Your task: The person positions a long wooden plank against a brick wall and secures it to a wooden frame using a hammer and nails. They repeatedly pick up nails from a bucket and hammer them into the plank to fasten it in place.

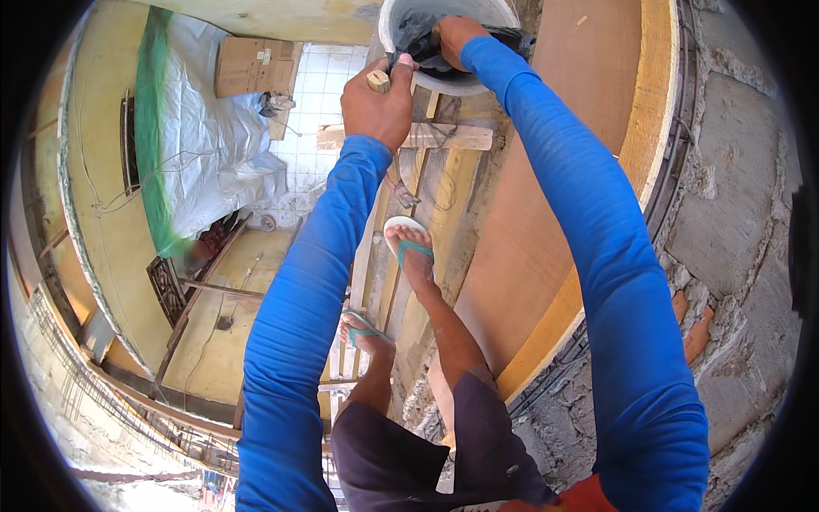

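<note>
Black plastic (416,36), twelve o'clock: I'm apparently rummaging, left hand (380,111) clamped on handle (378,81), right hand (459,38) I can't tell, next likely needing steadiness.

Black on the plastic (415,38) under the right fingers (440,37), off-white on the bucket (456,87) around. Pale tan on the stick (378,81) by the left fingers (404,62). Blue down the sleeves (307,316) behind the fingers. Right of them, orange-brown on the board (546,213), ochre on the timber (655,111). Left of them, silver edged with green on the tarp (205,128), grid-lined white on the tiles (328,81). Well behind them, dark purple on the shorts (392,452).
</note>
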A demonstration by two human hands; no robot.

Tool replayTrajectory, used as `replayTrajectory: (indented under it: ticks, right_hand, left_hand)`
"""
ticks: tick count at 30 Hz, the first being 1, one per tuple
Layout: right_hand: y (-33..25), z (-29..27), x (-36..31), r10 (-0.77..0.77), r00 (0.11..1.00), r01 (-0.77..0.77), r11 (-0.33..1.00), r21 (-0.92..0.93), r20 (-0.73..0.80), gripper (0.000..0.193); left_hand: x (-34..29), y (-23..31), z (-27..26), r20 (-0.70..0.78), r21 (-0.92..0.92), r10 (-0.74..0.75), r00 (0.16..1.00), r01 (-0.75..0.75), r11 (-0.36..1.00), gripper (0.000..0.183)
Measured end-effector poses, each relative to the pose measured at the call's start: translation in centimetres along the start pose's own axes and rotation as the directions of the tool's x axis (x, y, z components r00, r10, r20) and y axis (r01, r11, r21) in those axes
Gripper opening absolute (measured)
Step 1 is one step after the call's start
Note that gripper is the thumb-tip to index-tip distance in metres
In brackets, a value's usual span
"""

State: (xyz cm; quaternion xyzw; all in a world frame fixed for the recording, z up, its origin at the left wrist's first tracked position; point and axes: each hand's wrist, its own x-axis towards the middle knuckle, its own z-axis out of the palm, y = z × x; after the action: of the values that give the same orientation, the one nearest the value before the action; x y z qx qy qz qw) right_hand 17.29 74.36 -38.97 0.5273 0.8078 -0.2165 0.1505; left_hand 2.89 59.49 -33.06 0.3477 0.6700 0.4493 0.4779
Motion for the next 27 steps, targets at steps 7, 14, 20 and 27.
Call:
replayTrajectory:
  ticks: [7, 14, 20, 27]
  right_hand:
    - [6.9, 9.5, 4.9, 0.106, 0.994, -0.094, 0.963, -0.251, 0.035, 0.029]
    - [8.3, 15.4, 8.1, 0.255, 0.897, -0.298, 0.952, -0.068, -0.362, 0.016]
    - [10.9, 21.5, 13.5, 0.229, 0.929, -0.28, 0.948, -0.148, -0.292, 0.024]
    - [12.2, 24.2, 14.5, -0.032, 0.87, -0.073, 0.979, -0.192, -0.491, 0.023]
  left_hand:
    - [-0.1, -0.4, 0.6, 0.018, -0.056, 0.058, 0.998, -0.057, 0.997, 0.033]
    - [-1.0, -2.6, -0.4, 0.055, 0.023, 0.008, 0.998, -0.009, 1.0, 0.033]
    - [-1.5, -3.9, -0.2, 0.006, -0.039, 0.076, 0.997, -0.076, 0.996, 0.031]
    - [-1.5, -3.0, 0.0, 0.024, -0.093, 0.012, 1.0, -0.01, 0.996, 0.028]
